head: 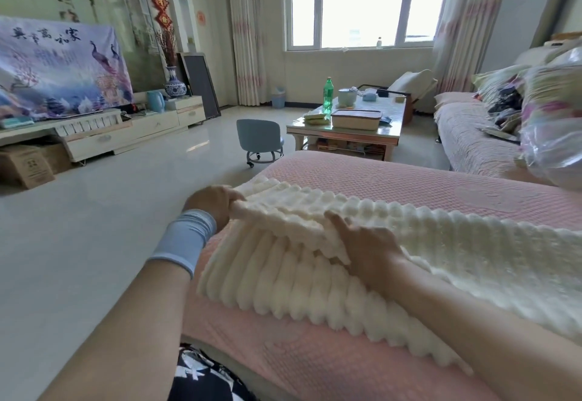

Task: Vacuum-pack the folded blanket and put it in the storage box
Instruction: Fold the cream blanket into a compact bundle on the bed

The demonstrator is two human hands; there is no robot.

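A cream ribbed fleece blanket [441, 243] lies across the pink-covered sofa seat [409, 180] in front of me. My left hand [214, 202], with a blue wristband, grips the blanket's left end, which is bunched into a fold. My right hand [362, 243] rests flat on the folded layer near the middle, fingers spread and pressing down. A beige lidded storage box [356, 119] stands on the coffee table. A clear plastic bag [554, 123] stuffed with floral bedding sits on the sofa at the right.
A glass-topped coffee table [390, 129] with a green bottle [328, 95] stands ahead. A small blue wheeled stool [259, 140] sits on the shiny floor. A TV cabinet [126, 136] lines the left wall, cardboard boxes [28, 164] beneath it.
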